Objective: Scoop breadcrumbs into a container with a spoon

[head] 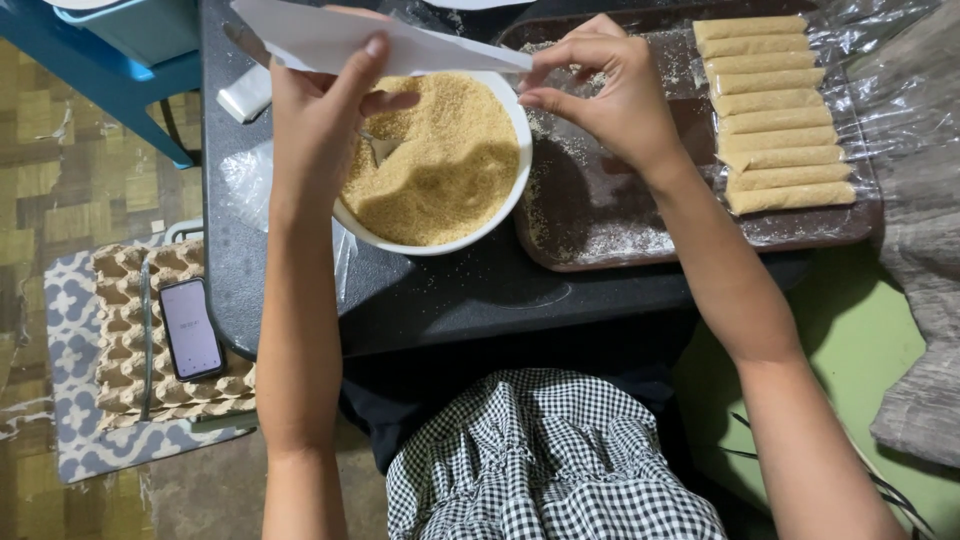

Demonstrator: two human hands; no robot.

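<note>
A: In the head view, what do the hands hold?

B: Both hold one white wrapper (400, 45) over the bowl (505, 190). The left hand (320, 120) pinches its left end — thumb below, fingers curled on top, closed on the sheet. The right hand (610, 85) pinches the right tip between thumb and forefinger; the other fingers are bent and hold nothing.

A: Why is it held there?

B: It seems the sheet is kept stretched and above the crumbs (440, 160), so anything that falls goes back into the bowl. This is only a judgement.

A: Is there something inside the bowl?

B: Golden-brown crumbs, and a metal spoon (380, 148) half buried near the left hand.

A: And beside it?

B: A dark brown tray (600, 230), touching the bowl on the right and dusted with crumbs. At its right end lie pale rolls (770, 110) in one neat column, side by side — probably so they do not stick or unroll. Clear plastic film (880, 60) lies under that end.

A: Any packages or labels?

B: A small white packet (245, 93) on the black table (450, 300), left of the bowl; no label can be seen on it. On the floor, a grey egg carton (125, 370) with a phone (190, 328) on top.
</note>
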